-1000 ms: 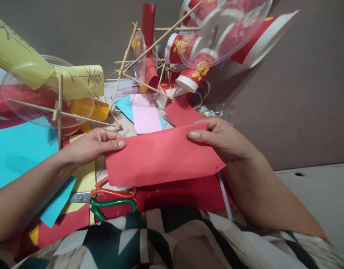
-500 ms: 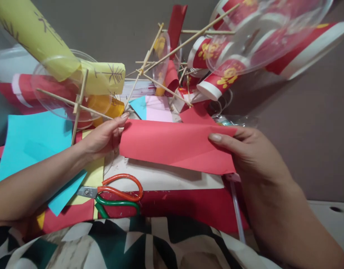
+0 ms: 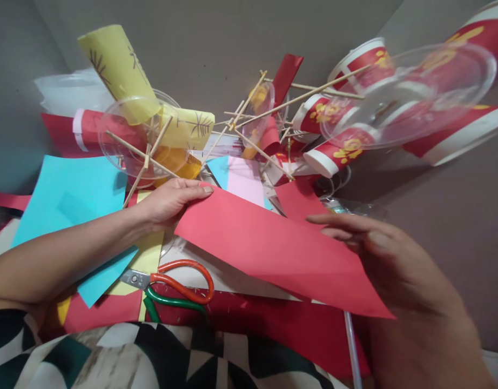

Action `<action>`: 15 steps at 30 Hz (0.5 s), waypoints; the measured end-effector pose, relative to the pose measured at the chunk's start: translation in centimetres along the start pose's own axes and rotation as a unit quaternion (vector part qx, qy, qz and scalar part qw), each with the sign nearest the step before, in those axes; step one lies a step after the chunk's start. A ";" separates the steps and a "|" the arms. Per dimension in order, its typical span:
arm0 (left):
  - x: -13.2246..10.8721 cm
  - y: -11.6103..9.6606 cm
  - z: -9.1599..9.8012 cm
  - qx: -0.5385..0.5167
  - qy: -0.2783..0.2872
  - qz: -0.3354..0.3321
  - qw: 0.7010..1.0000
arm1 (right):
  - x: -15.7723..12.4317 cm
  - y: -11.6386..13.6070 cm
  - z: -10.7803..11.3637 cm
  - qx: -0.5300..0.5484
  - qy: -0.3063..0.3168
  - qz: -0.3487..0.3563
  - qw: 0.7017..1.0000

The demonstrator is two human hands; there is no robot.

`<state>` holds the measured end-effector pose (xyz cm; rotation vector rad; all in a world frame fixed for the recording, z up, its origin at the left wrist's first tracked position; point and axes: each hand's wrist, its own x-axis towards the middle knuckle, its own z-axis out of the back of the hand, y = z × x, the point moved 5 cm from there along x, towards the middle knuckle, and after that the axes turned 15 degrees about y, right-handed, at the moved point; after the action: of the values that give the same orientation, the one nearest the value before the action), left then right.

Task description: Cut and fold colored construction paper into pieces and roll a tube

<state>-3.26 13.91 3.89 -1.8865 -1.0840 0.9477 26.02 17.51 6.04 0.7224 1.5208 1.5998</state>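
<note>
A red paper sheet (image 3: 265, 243) slants down from left to right above the work surface. My left hand (image 3: 172, 200) pinches its upper left corner, thumb on top. Beside the sheet's right part, my right hand (image 3: 387, 254) has its fingers stretched out and apart, with nothing gripped between them. Below the sheet's left end lie scissors (image 3: 180, 289) with one orange and one green handle, their blades partly hidden under blue paper.
Blue paper (image 3: 79, 200) lies at the left. Behind stand yellow paper rolls (image 3: 119, 75), joined wooden sticks (image 3: 249, 119), and red-and-white paper cups (image 3: 346, 148) with a clear plastic disc (image 3: 411, 97). A dark red sheet (image 3: 273, 329) lies along the near edge.
My right hand has let go of the red sheet, whose right end has swung down toward me. My left thumb now lies over its corner. The camera view has shifted.
</note>
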 end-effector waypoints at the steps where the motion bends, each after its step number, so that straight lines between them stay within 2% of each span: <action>1: 0.0 0.1 -0.1 0.001 0.008 0.008 1.000 | 0.2 0.0 0.1 0.024 0.016 0.012 1.000; 4: 0.1 0.7 -0.4 0.009 0.029 0.048 0.998 | 1.0 -0.6 0.3 0.082 0.056 0.030 0.995; 7: 0.2 1.5 -0.8 0.024 0.028 0.077 0.996 | 1.8 -1.9 -0.6 0.067 0.098 0.000 0.993; 13: 0.0 2.3 -2.1 0.021 0.067 0.090 0.993 | 1.9 -2.5 -5.5 0.002 0.263 -0.060 0.963; 15: 0.0 2.6 -2.4 0.012 0.086 0.093 0.992 | 1.6 -2.9 -6.8 0.006 0.296 -0.091 0.951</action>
<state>-0.27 12.40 2.71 -2.0353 -0.8031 0.8775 19.92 15.11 2.23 0.0857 1.9514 1.7503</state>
